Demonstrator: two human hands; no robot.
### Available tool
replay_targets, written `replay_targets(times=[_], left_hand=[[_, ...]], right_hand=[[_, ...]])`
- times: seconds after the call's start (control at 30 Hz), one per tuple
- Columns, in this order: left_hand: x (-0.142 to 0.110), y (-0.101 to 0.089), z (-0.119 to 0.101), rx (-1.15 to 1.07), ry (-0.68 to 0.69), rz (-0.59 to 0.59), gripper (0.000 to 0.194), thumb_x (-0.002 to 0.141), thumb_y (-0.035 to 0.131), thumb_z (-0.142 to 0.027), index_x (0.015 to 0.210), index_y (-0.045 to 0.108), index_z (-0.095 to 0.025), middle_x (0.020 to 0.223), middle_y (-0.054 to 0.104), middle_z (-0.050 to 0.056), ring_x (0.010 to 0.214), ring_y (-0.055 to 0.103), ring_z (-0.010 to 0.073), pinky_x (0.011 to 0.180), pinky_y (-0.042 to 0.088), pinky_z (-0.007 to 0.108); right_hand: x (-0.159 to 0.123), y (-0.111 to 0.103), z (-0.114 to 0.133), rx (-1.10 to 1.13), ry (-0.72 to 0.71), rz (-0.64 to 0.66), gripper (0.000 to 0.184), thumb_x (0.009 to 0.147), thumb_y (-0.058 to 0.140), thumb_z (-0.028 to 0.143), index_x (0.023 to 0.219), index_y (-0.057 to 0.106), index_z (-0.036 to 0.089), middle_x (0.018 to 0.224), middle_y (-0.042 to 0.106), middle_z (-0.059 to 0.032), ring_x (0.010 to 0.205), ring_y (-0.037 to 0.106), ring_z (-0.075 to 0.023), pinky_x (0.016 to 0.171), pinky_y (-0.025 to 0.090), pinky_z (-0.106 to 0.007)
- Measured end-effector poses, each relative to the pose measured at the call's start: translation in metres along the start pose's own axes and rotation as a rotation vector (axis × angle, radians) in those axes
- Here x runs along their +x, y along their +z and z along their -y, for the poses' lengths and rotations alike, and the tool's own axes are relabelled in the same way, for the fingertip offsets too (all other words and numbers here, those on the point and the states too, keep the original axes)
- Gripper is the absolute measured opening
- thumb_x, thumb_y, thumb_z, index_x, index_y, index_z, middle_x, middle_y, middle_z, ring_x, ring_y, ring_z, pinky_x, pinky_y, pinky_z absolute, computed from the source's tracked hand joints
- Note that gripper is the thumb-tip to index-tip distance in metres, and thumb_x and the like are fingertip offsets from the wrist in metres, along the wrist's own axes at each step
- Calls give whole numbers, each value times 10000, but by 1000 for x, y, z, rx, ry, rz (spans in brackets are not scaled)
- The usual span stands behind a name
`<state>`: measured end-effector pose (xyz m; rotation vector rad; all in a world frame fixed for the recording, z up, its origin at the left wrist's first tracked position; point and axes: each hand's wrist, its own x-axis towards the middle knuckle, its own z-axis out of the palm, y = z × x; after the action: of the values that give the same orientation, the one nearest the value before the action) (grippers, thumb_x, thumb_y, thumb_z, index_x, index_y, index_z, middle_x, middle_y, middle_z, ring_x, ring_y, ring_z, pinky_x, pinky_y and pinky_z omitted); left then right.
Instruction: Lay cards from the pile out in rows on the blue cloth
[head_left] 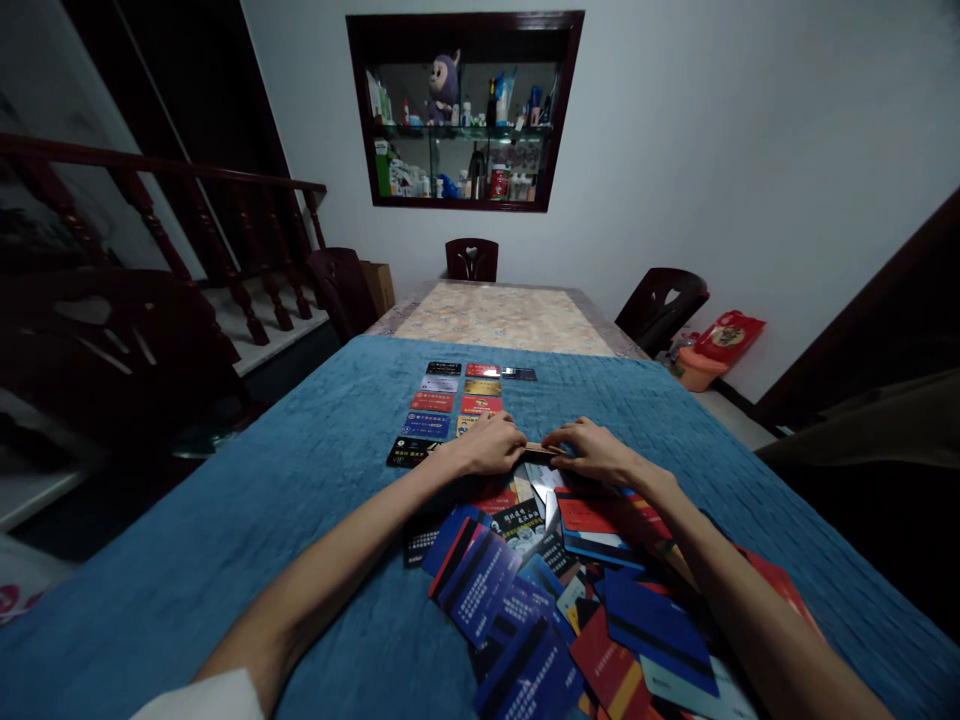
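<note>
My left hand (491, 443) and my right hand (596, 450) are closed, with fingertips pinching opposite ends of a plastic card (538, 449) seen nearly edge-on. Its printed face is hidden, and whether it is one card or a thin stack is unclear. Beyond and left of my hands, cards lie in two columns, among them a red card (431, 402), a blue card (426, 425) and a black card (409, 452). A dark card (518, 374) lies right of the top row. Below my hands spreads a loose, overlapping heap of cards (525, 600).
A blue cloth (300, 480) covers the near part of the table, with a patterned tabletop (502, 312) beyond. Chairs stand around it, one at the far end (472, 258). A wall cabinet (465, 125) holds bottles and a plush toy. An orange bucket (699, 370) stands at right.
</note>
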<state>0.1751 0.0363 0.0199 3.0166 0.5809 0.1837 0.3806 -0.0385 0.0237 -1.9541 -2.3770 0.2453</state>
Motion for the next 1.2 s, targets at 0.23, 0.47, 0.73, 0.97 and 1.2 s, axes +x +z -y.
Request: replay_targets(times=[0.23, 0.47, 0.73, 0.97, 1.2], left_hand=[[4, 1, 6, -76, -26, -69, 259, 923, 468, -181, 877, 723, -174, 921, 694, 79, 1039, 585, 220, 875, 447, 300], [9, 4, 12, -195, -88, -182, 242, 865, 492, -102, 749, 700, -141, 746, 688, 52, 746, 591, 163, 711, 414, 233], [10, 3, 11, -283, -171, -236, 222, 843, 524, -106, 825, 744, -132, 835, 739, 71, 773, 639, 171, 698, 421, 234], [9, 0, 8, -312, -163, -250, 275, 832, 509, -93, 920, 764, -144, 890, 759, 61, 835, 666, 182, 789, 472, 258], [8, 0, 4, -260, -134, -232, 287, 802, 515, -66, 929, 762, -137, 889, 756, 61, 842, 659, 184, 803, 486, 260]], right_hand=[[2, 2, -2, 23, 20, -70, 328, 800, 547, 135, 1054, 726, 239, 1036, 745, -46, 1004, 628, -232, 827, 415, -286], [-3, -4, 1, 92, 79, -143, 275, 774, 553, 164, 966, 738, 230, 943, 750, -46, 886, 658, -212, 677, 390, -223], [-1, -2, -1, 193, 79, -181, 255, 742, 580, 191, 935, 745, 214, 896, 751, -46, 855, 658, -221, 700, 419, -224], [-3, -2, -1, 212, 66, -161, 211, 757, 597, 254, 905, 740, 209, 834, 736, -40, 816, 646, -216, 684, 419, -229], [-3, -2, 2, 150, 61, -114, 177, 783, 608, 330, 858, 722, 218, 765, 710, -30, 763, 618, -201, 641, 389, -231]])
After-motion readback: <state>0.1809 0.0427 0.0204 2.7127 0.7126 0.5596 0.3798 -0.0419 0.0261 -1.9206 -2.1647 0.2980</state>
